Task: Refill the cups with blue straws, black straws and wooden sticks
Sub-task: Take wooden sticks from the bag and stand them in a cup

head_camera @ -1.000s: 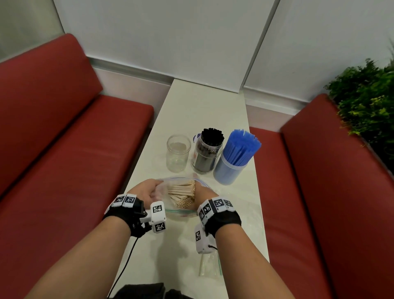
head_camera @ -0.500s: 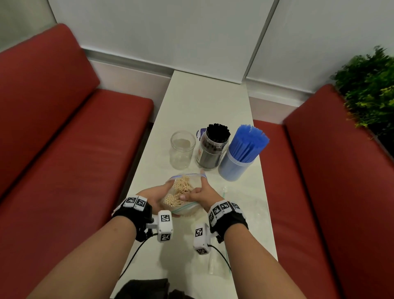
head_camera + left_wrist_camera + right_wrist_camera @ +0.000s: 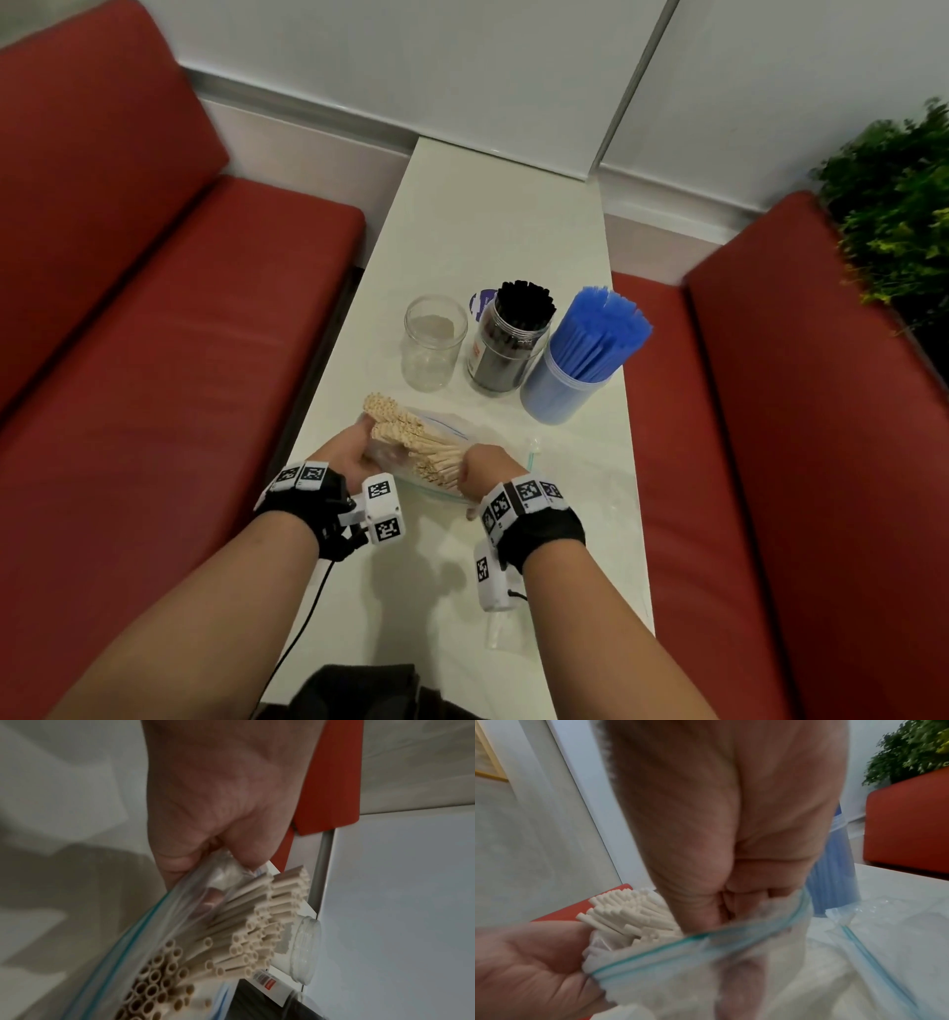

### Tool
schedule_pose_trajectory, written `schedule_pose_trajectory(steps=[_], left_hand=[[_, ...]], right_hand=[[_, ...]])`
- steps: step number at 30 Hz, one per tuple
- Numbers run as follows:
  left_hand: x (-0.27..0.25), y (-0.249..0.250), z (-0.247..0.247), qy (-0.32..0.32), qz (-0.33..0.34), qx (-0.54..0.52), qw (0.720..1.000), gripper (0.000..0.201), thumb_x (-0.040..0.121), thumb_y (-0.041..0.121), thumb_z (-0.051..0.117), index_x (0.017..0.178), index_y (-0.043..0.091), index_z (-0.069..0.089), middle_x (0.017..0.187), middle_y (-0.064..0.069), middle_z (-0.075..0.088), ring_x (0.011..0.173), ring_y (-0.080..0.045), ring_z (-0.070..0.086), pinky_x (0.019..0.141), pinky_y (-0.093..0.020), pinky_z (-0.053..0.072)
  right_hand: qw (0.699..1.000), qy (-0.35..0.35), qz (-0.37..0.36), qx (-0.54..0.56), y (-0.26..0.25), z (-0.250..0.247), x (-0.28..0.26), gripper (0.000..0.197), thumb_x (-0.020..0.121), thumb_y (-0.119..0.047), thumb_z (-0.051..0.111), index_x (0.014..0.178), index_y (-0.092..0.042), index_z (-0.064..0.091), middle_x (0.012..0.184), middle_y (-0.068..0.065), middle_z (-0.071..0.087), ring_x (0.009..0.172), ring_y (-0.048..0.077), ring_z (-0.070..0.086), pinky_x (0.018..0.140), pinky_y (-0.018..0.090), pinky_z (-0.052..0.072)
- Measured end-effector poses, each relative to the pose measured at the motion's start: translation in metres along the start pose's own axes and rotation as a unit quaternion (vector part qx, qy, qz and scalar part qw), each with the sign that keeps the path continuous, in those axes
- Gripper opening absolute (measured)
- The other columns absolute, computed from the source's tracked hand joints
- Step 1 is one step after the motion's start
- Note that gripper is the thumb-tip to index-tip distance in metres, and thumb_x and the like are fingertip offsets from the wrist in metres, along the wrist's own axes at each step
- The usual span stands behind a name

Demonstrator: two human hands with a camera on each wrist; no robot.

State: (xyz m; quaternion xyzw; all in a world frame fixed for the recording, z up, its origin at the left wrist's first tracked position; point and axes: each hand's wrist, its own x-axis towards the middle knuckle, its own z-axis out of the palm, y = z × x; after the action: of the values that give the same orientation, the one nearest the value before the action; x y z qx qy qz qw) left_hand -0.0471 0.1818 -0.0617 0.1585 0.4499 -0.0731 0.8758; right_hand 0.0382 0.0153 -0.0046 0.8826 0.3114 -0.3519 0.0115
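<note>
A clear zip bag (image 3: 436,485) of pale wooden sticks (image 3: 411,437) is held above the white table (image 3: 493,241), both hands on it. My left hand (image 3: 354,452) pinches the bag's rim (image 3: 223,872) beside the stick ends (image 3: 246,935). My right hand (image 3: 485,470) reaches through the bag's mouth (image 3: 706,939), fingers curled round the lower part of the bundle (image 3: 628,912). Behind stand an empty clear jar (image 3: 434,342), a jar of black straws (image 3: 513,339) and a blue cup of blue straws (image 3: 580,360).
Red bench seats (image 3: 154,360) flank the narrow table on both sides. An empty clear zip bag (image 3: 885,933) lies flat on the table to the right of my hands. A green plant (image 3: 893,205) stands at the far right. A white wall closes the table's far end.
The stick bundle has slid further out of the bag and now points up and to the far left. My hands have shifted slightly along it.
</note>
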Motion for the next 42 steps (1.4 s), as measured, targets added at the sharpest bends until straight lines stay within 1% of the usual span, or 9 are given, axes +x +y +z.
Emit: schedule_pose_trajectory(steps=[4, 9, 14, 17, 20, 23, 30, 38, 42], left_hand=[[-0.010, -0.010, -0.002, -0.157, -0.057, 0.016, 0.986, 0.050, 0.098, 0.043, 0.043, 0.139, 0.015, 0.050, 0.152, -0.018, 0.035, 0.127, -0.039, 0.051, 0.100, -0.053, 0.044], [-0.017, -0.032, -0.001, -0.200, -0.077, -0.017, 0.977, 0.091, 0.087, 0.077, 0.035, 0.135, 0.001, 0.051, 0.138, -0.029, 0.051, 0.122, -0.051, 0.051, 0.094, -0.067, 0.043], [-0.023, -0.048, -0.009, -0.201, -0.070, -0.074, 0.974, 0.062, 0.089, 0.048, 0.048, 0.106, -0.007, 0.072, 0.116, -0.029, 0.065, 0.100, -0.048, 0.066, 0.076, -0.054, 0.054], [-0.019, -0.054, -0.015, -0.243, -0.050, -0.102, 0.963, 0.052, 0.092, 0.038, 0.048, 0.117, -0.004, 0.068, 0.124, -0.026, 0.062, 0.109, -0.044, 0.063, 0.084, -0.053, 0.052], [-0.024, -0.056, -0.015, -0.298, -0.041, -0.099, 0.948, 0.045, 0.093, 0.033, 0.050, 0.108, -0.003, 0.072, 0.110, -0.026, 0.068, 0.095, -0.041, 0.068, 0.083, -0.050, 0.054], [-0.016, -0.055, -0.021, -0.174, 0.004, -0.092, 0.981, 0.027, 0.077, 0.027, 0.072, 0.093, 0.004, 0.074, 0.086, -0.014, 0.070, 0.057, -0.021, 0.060, 0.050, -0.026, 0.051], [-0.006, -0.054, -0.026, -0.015, 0.022, -0.008, 1.000, 0.041, 0.098, 0.038, 0.041, 0.097, 0.007, 0.068, 0.088, -0.019, 0.072, 0.032, -0.012, 0.039, 0.037, -0.012, 0.025], [0.000, -0.054, -0.027, 0.116, 0.120, 0.137, 0.976, 0.025, 0.099, 0.011, 0.044, 0.075, 0.015, 0.053, 0.044, -0.001, 0.052, 0.031, -0.009, 0.031, 0.035, -0.010, 0.023], [-0.001, -0.048, -0.043, 0.186, 0.154, 0.156, 0.958, 0.025, 0.102, -0.001, 0.033, 0.120, 0.007, 0.047, 0.062, -0.005, 0.069, 0.062, -0.019, 0.062, 0.042, -0.019, 0.047]], right_hand=[[0.999, -0.030, -0.033, -0.023, -0.002, 0.006, -0.003, 0.037, 0.100, 0.001, 0.046, 0.132, -0.003, 0.064, 0.130, 0.019, 0.065, 0.121, 0.034, 0.061, 0.105, 0.038, 0.048], [0.992, -0.030, -0.111, 0.042, 0.002, 0.019, -0.007, 0.054, 0.094, 0.003, 0.051, 0.145, -0.016, 0.053, 0.134, 0.011, 0.065, 0.123, 0.030, 0.059, 0.097, 0.032, 0.048], [0.978, -0.025, -0.120, 0.171, 0.012, 0.023, -0.003, 0.054, 0.083, 0.008, 0.059, 0.130, -0.019, 0.062, 0.113, 0.005, 0.071, 0.096, 0.017, 0.065, 0.067, 0.018, 0.048], [0.968, 0.015, -0.119, 0.223, 0.015, 0.031, -0.005, 0.039, 0.082, 0.004, 0.061, 0.111, -0.020, 0.054, 0.090, 0.006, 0.069, 0.067, 0.013, 0.060, 0.059, 0.023, 0.050], [0.974, 0.046, -0.099, 0.198, 0.012, 0.035, -0.008, 0.037, 0.084, 0.005, 0.059, 0.110, -0.014, 0.041, 0.089, 0.016, 0.067, 0.073, 0.029, 0.064, 0.065, 0.039, 0.057], [0.983, 0.068, -0.070, 0.156, 0.009, 0.035, -0.007, 0.038, 0.086, 0.006, 0.062, 0.114, -0.007, 0.041, 0.103, 0.026, 0.064, 0.093, 0.039, 0.066, 0.080, 0.050, 0.057], [0.993, 0.097, 0.008, 0.067, 0.013, 0.046, 0.002, 0.033, 0.098, -0.006, 0.061, 0.129, -0.001, 0.055, 0.132, 0.018, 0.061, 0.125, 0.031, 0.056, 0.102, 0.034, 0.044], [0.994, 0.097, 0.012, 0.043, 0.011, 0.058, -0.007, 0.060, 0.102, -0.008, 0.049, 0.156, -0.023, 0.028, 0.138, 0.013, 0.057, 0.125, 0.031, 0.056, 0.095, 0.038, 0.049], [0.989, 0.124, -0.048, -0.069, 0.004, 0.060, -0.005, 0.065, 0.098, 0.000, 0.050, 0.156, -0.021, 0.026, 0.143, 0.020, 0.044, 0.120, 0.037, 0.057, 0.089, 0.043, 0.051]])
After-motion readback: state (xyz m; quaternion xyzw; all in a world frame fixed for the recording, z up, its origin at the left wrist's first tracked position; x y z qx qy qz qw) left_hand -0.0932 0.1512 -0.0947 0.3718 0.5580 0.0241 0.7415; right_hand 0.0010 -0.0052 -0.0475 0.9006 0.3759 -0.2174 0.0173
